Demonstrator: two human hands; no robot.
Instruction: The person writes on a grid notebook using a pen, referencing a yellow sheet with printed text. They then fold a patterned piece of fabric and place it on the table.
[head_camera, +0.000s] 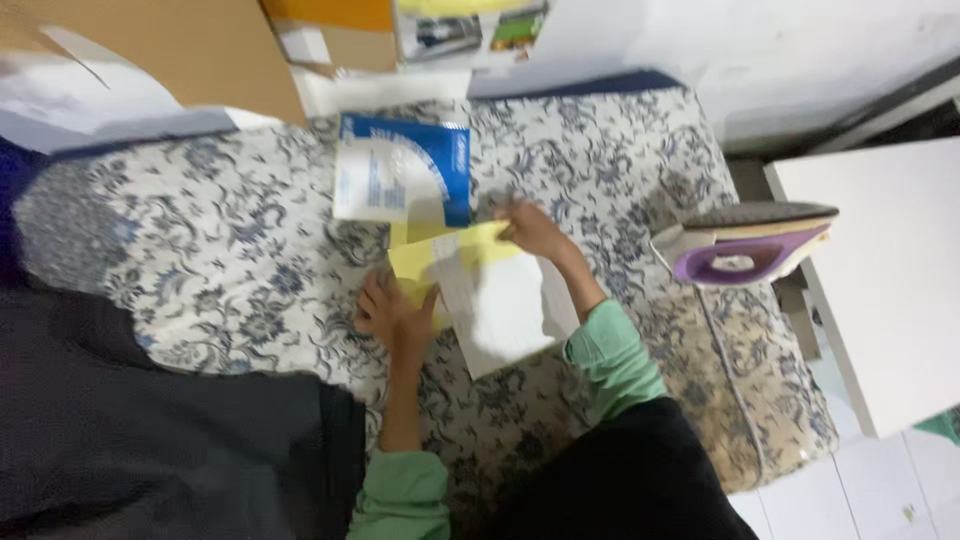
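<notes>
A yellow cloth (435, 258) lies on the floral padded surface (230, 250), partly under a white sheet of paper (505, 305). My left hand (392, 312) presses on the near left edge of the yellow cloth. My right hand (530, 230) pinches the far right corner of the cloth and paper. Both arms wear light green sleeves. A blue and white packet (405, 170) lies just beyond the cloth.
A purple and white clothes iron (745, 245) lies on its side at the right of the padded surface. A white table (885, 270) stands further right. A dark cloth (160, 440) covers the near left. Cardboard boxes (200, 50) sit at the back.
</notes>
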